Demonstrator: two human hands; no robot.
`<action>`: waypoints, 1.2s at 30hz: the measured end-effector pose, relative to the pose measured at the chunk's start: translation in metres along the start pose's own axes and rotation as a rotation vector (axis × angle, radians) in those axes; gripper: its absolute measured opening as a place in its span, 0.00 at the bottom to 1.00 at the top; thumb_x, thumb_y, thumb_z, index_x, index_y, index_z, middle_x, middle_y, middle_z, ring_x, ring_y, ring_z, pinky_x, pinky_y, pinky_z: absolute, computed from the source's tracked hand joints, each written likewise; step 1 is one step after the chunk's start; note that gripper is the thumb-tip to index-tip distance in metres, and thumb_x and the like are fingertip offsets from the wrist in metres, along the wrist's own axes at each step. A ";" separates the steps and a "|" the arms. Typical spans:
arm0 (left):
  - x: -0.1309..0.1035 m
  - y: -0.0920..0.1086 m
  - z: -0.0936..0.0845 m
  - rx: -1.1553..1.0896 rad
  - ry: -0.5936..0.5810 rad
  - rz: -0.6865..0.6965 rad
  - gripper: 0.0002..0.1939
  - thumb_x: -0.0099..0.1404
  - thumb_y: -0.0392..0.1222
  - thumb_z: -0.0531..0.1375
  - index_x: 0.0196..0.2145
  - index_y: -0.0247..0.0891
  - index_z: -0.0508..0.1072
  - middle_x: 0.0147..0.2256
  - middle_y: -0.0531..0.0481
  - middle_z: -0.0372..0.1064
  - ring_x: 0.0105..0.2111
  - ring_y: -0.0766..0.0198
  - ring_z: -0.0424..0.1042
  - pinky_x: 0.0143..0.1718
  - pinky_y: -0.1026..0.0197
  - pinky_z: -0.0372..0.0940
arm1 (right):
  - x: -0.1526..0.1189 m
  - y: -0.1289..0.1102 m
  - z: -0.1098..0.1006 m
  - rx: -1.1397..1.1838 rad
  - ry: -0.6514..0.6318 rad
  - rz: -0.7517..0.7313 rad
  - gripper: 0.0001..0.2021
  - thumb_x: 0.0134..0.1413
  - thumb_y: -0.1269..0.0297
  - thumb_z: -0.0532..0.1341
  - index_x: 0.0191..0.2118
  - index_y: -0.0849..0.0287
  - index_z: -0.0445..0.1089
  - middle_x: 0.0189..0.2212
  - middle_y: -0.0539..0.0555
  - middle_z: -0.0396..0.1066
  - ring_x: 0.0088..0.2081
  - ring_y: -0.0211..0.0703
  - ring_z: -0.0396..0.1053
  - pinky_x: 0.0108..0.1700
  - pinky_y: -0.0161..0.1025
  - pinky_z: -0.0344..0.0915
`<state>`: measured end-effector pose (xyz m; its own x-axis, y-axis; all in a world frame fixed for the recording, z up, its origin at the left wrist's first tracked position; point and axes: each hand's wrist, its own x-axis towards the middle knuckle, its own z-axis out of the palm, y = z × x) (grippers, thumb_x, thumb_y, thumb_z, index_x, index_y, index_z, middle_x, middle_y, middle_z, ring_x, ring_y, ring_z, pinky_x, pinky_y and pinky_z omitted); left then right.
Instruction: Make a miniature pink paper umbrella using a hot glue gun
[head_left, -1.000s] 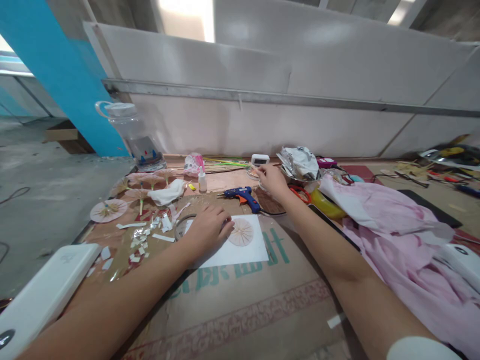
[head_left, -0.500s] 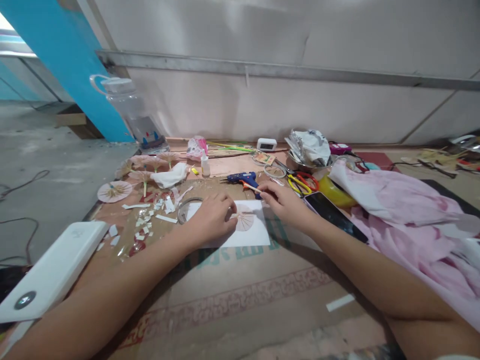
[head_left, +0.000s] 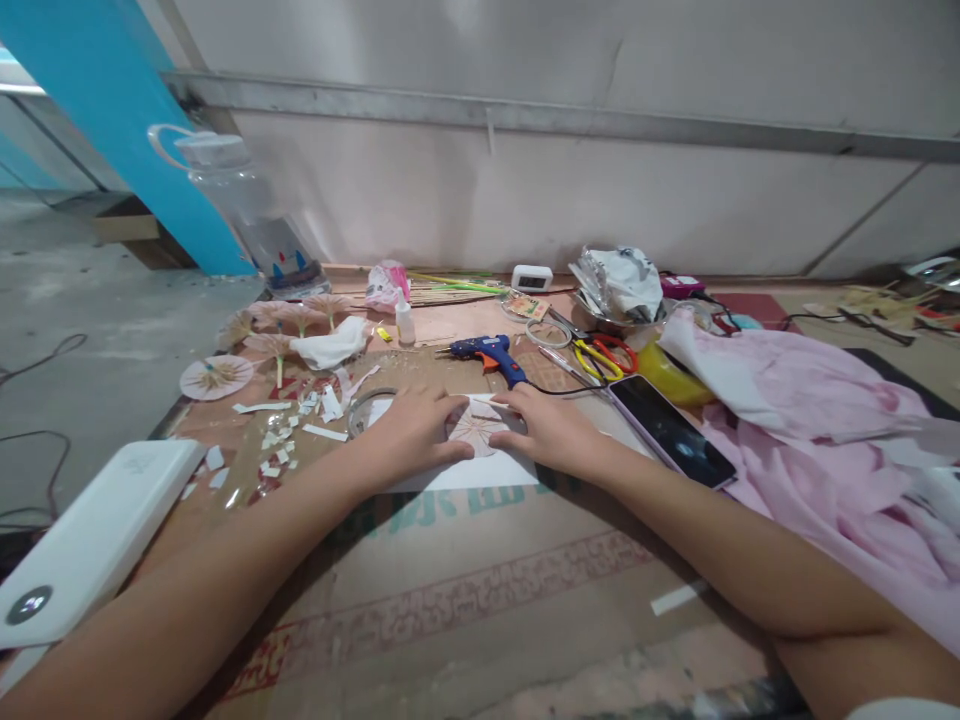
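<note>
A small round ribbed disc (head_left: 474, 430), pale pink with thin sticks fanning from its centre, lies on a white paper sheet (head_left: 450, 474). My left hand (head_left: 409, 430) rests at the disc's left edge, thumb and fingers apart. My right hand (head_left: 547, 428) is at the right side of the disc, its fingers closed on a thin pale stick (head_left: 489, 403) that lies across the disc's upper part. The thumb of my right hand points toward the disc. A grey tape ring (head_left: 360, 412) sits partly under the left side of the paper, near my left hand.
Behind the hands lies a blue glue gun (head_left: 480, 348), with a glue bottle (head_left: 405, 322) to its left. Yellow-handled scissors (head_left: 596, 360), a phone (head_left: 671, 430) and pink cloth (head_left: 810, 440) are on the right. Finished discs (head_left: 216, 377), paper scraps (head_left: 279, 440) and a power bank (head_left: 97, 540) lie left.
My right hand has moved left and down with the stick, from beside the glue gun to the disc. My left hand has shifted slightly left, uncovering more of the disc. The view has shifted slightly.
</note>
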<state>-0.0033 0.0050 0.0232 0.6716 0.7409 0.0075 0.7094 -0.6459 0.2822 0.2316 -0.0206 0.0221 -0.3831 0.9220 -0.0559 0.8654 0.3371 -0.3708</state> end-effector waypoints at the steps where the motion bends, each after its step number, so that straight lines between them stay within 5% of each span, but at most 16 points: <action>1: 0.000 0.000 0.001 -0.002 0.006 0.001 0.19 0.65 0.56 0.64 0.46 0.39 0.74 0.42 0.44 0.71 0.45 0.50 0.68 0.46 0.53 0.60 | 0.000 -0.001 0.001 0.006 0.001 0.000 0.24 0.60 0.52 0.66 0.58 0.57 0.70 0.51 0.59 0.71 0.49 0.49 0.72 0.47 0.40 0.63; 6: 0.001 -0.001 0.007 -0.013 0.042 -0.016 0.27 0.64 0.57 0.65 0.55 0.39 0.73 0.45 0.43 0.70 0.47 0.48 0.68 0.48 0.51 0.61 | 0.001 -0.001 0.006 0.155 0.044 0.014 0.19 0.58 0.60 0.68 0.52 0.57 0.69 0.50 0.56 0.71 0.47 0.46 0.72 0.47 0.40 0.64; 15: 0.005 0.004 0.009 -0.266 0.125 -0.041 0.17 0.60 0.52 0.69 0.43 0.41 0.76 0.39 0.48 0.76 0.41 0.54 0.73 0.39 0.57 0.62 | 0.002 0.003 0.019 0.485 0.136 -0.054 0.17 0.60 0.72 0.58 0.54 0.57 0.66 0.42 0.53 0.75 0.32 0.38 0.71 0.37 0.36 0.65; 20: 0.004 0.008 0.006 -0.462 0.100 -0.147 0.13 0.62 0.50 0.65 0.39 0.39 0.75 0.35 0.50 0.77 0.34 0.58 0.74 0.33 0.61 0.62 | 0.003 0.004 0.014 0.392 0.170 -0.081 0.14 0.62 0.67 0.59 0.52 0.58 0.72 0.44 0.56 0.77 0.36 0.41 0.71 0.38 0.37 0.64; 25: 0.002 0.006 0.006 -0.556 0.094 -0.048 0.13 0.65 0.48 0.60 0.44 0.41 0.76 0.41 0.52 0.79 0.39 0.58 0.76 0.39 0.61 0.65 | 0.004 0.007 0.008 0.465 0.209 -0.028 0.13 0.60 0.58 0.62 0.46 0.59 0.70 0.36 0.53 0.75 0.29 0.39 0.66 0.33 0.36 0.61; 29: 0.003 0.004 0.009 -0.511 0.060 -0.049 0.14 0.67 0.50 0.57 0.42 0.40 0.77 0.37 0.50 0.79 0.36 0.58 0.75 0.37 0.60 0.65 | 0.005 0.010 0.008 0.583 0.247 -0.029 0.07 0.59 0.61 0.60 0.41 0.57 0.66 0.34 0.50 0.72 0.31 0.40 0.69 0.34 0.36 0.64; 36: 0.003 0.007 0.004 -0.611 0.198 -0.184 0.17 0.69 0.51 0.54 0.37 0.39 0.79 0.33 0.52 0.78 0.33 0.61 0.73 0.34 0.62 0.64 | 0.001 0.008 0.001 0.200 0.366 -0.090 0.13 0.67 0.61 0.54 0.50 0.59 0.71 0.39 0.58 0.78 0.40 0.48 0.74 0.43 0.42 0.67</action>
<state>0.0047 0.0017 0.0213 0.4579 0.8864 0.0674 0.5204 -0.3288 0.7881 0.2378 -0.0177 0.0186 -0.2828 0.9095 0.3047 0.7405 0.4090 -0.5333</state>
